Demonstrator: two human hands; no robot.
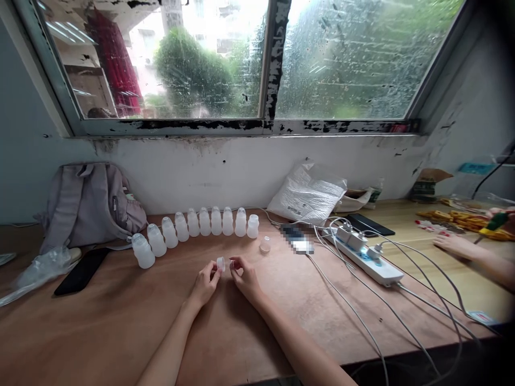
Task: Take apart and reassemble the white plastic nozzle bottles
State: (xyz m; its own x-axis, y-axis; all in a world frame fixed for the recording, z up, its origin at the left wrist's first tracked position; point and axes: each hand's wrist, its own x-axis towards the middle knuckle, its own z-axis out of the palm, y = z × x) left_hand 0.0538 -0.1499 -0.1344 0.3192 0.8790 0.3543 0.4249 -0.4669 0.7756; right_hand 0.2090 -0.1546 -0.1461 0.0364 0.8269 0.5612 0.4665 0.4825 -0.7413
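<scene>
Near the middle of the table, my left hand (207, 281) pinches a small translucent ring-like cap (220, 264) between thumb and fingers. Close on its right, my right hand (244, 276) pinches a small clear piece (231, 264), mostly hidden by the fingers. The two pieces face each other with a narrow gap. Behind my hands stands a curved row of several frosted small bottles (205, 222), upright with domed tops. To the right of the row, a small translucent bottle top (264, 245) sits alone on the wooden table (225, 332).
A grey backpack (90, 198), plastic bag (46, 268) and black phone (82, 272) lie left. On the right are a white power strip (368, 257) with cables, a silver pouch (308, 193) and a black tablet (370, 225). Another person's hand (462, 247) works at far right.
</scene>
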